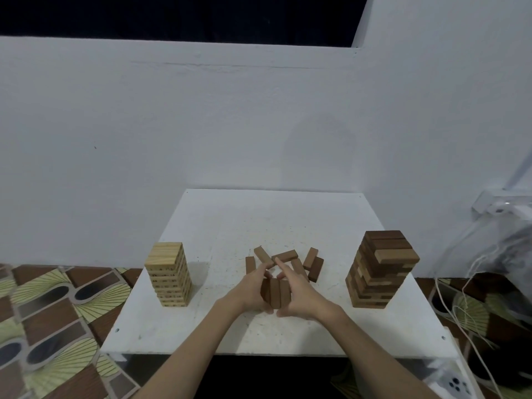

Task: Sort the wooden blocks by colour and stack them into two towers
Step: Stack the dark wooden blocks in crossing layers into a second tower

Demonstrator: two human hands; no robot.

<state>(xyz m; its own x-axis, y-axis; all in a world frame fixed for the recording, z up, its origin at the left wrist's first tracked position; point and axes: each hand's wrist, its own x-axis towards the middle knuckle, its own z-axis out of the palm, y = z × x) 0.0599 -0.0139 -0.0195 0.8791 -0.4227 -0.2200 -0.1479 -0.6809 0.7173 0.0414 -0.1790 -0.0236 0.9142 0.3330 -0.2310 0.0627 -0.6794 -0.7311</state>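
Note:
A tower of light blocks (169, 275) stands at the table's left. At the right stands a taller tower of mixed dark and light blocks (380, 269). Several loose dark brown blocks (285, 256) lie scattered at the middle. In front of them a small set of dark blocks (275, 292) stands side by side between my hands. My left hand (250, 289) presses its left side and my right hand (299, 292) its right side, fingers stretched along the blocks. The sides of the set are hidden by my palms.
The white table (218, 226) sits against a white wall. Patterned floor (51, 312) lies to the left. Cables and a white power strip (501, 208) are at the right, close to the table's edge.

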